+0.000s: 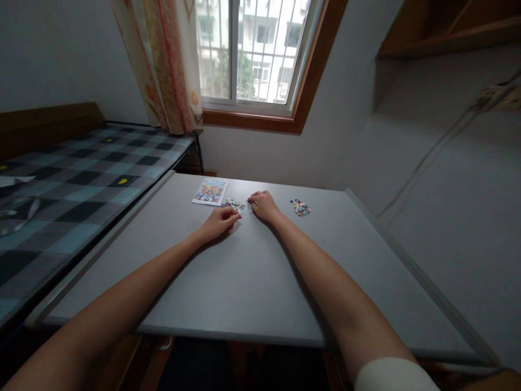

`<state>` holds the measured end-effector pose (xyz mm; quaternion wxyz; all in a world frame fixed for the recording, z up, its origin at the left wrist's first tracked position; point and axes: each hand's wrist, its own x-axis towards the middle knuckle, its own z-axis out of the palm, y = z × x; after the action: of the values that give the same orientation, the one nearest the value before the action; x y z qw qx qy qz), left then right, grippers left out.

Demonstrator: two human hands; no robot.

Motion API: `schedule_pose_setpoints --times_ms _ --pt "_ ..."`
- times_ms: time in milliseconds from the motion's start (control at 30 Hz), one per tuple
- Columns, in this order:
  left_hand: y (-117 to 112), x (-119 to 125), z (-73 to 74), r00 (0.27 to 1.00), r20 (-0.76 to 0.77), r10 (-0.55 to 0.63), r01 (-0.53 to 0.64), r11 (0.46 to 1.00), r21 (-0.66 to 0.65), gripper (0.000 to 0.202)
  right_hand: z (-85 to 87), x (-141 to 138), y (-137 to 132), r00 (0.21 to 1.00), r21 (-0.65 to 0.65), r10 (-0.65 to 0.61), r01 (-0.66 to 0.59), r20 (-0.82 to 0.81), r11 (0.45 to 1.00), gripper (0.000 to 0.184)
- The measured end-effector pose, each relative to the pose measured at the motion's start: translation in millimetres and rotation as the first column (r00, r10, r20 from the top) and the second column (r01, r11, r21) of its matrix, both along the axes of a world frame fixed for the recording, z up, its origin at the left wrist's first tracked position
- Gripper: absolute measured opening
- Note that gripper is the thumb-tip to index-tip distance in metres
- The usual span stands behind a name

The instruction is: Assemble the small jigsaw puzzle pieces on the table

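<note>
A pile of small, colourful jigsaw puzzle pieces (232,204) lies on the pale table, between my two hands and a printed picture sheet (210,191). My left hand (220,223) rests at the near side of this pile, thumb and fingers pinched on a small puzzle piece at the fingertips. Just right of the pile, my right hand (264,206) is bent over the table, its fingers closed on what looks like another small piece, partly hidden by them. A second heap of puzzle pieces (301,207) sits farther right, apart from both hands.
The table (244,282) has a raised edge along its right side, by the wall. On the left stands a bed with a checked cover (81,179). Behind are a curtain (169,70) and a barred window (260,54). A cable (427,155) hangs on the right wall.
</note>
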<state>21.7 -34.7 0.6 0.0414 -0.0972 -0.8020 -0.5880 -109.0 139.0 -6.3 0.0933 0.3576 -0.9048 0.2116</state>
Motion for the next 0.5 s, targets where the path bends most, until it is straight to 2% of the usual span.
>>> schedule_pose_setpoints --times_ms 367,500 --pt "-1.0 -1.2 -1.0 1.0 0.009 -0.002 0.003 1.0 -0.012 0.033 5.5 7.0 1.1 0.999 0.0 -0.05 0.05 0.005 0.999 0.035" --pt "-0.4 -0.6 -0.5 1.0 0.003 0.014 -0.014 0.999 -0.034 0.032 6.8 13.2 6.3 0.997 0.069 -0.072 0.071 0.003 0.995 0.036"
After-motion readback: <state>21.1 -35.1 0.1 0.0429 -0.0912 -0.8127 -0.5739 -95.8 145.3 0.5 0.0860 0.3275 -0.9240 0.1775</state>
